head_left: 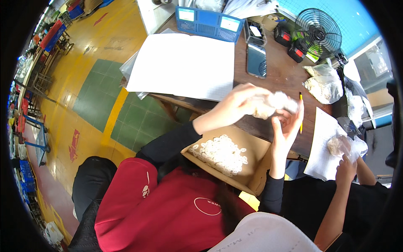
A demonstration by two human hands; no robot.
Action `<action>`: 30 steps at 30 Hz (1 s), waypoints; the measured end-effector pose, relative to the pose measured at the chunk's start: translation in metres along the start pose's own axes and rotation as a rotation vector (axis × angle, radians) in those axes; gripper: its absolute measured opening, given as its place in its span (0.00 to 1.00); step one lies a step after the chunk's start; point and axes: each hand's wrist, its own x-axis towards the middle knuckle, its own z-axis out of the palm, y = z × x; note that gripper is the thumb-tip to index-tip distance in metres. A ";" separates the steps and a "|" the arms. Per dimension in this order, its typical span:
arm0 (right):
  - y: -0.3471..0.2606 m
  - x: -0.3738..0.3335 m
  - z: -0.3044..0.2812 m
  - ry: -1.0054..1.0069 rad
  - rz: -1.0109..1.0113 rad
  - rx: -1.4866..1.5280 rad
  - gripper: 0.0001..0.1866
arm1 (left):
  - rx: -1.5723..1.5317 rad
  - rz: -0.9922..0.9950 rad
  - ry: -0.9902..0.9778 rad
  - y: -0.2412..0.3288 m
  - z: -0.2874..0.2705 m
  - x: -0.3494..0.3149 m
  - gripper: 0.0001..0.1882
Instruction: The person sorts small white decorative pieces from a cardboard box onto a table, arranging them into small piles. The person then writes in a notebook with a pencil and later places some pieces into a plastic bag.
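Observation:
My left hand [241, 103] is closed on a small clear plastic bag [263, 108], held up in front of me. Pale contents show inside, and motion blurs its white end. Close against that end is my right hand [285, 130], palm turned up, fingers apart and partly curled. Whether it touches the bag is hard to make out. Below both hands, a cardboard box [257, 181] is tilted near my lap. Many small white ring-like pieces [222, 154] lie heaped in it.
A white paper sheet [182, 63], blue basket [208, 26], phone [256, 61], yellow pencil [301, 113], filled plastic bags [323, 84] and black fan [319, 32] are on the wooden table [277, 80]. At right, another person's hands [347, 168] hold a bag over gridded paper [319, 145].

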 end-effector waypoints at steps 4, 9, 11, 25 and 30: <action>0.002 0.004 -0.018 -0.018 0.161 -0.132 0.20 | 0.387 0.174 -0.086 -0.017 0.034 0.021 0.22; -0.016 -0.007 -0.030 -0.155 -0.028 -0.423 0.27 | 0.412 0.163 -0.058 -0.009 0.052 0.036 0.23; -0.025 -0.020 -0.047 -0.131 -0.015 -0.512 0.26 | 0.371 0.170 -0.043 -0.002 0.053 0.043 0.16; 0.019 -0.165 -0.116 -0.177 0.896 -0.455 0.25 | 0.470 0.083 -0.180 0.007 0.029 0.053 0.29; -0.006 -0.166 -0.148 -0.146 0.939 -0.335 0.21 | 0.408 -0.096 0.041 0.026 -0.013 -0.006 0.19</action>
